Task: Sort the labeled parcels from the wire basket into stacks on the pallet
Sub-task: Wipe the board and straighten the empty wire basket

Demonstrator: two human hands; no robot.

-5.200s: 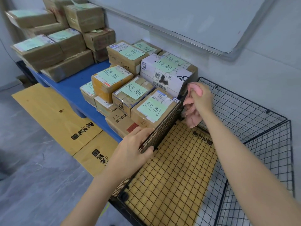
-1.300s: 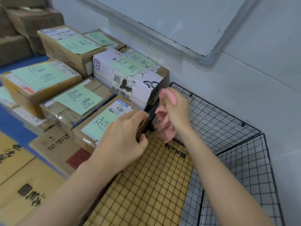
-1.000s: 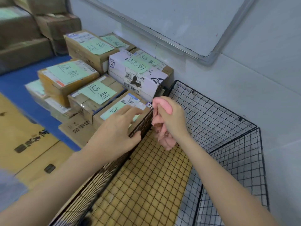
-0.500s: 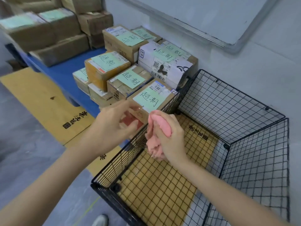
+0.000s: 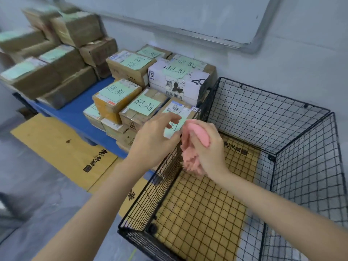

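Above the wire basket (image 5: 263, 113) rim at centre, the right hand (image 5: 209, 147) is closed around a pink cloth (image 5: 195, 147); at its 9 o'clock the left hand (image 5: 152, 140) hovers with fingers loosely spread; labeled parcels (image 5: 146, 95) sit stacked on the blue pallet (image 5: 71, 112) toward 11 o'clock, none in the basket

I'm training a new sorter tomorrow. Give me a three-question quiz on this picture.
1. True or false: parcels remain in the wire basket.
2. Which hand holds the pink cloth: A) left hand B) right hand?
3. Fill in: the stacked parcels sit on a ____ pallet.

Key: 1 false, only a cardboard liner shows inside; 2 B; 3 blue.
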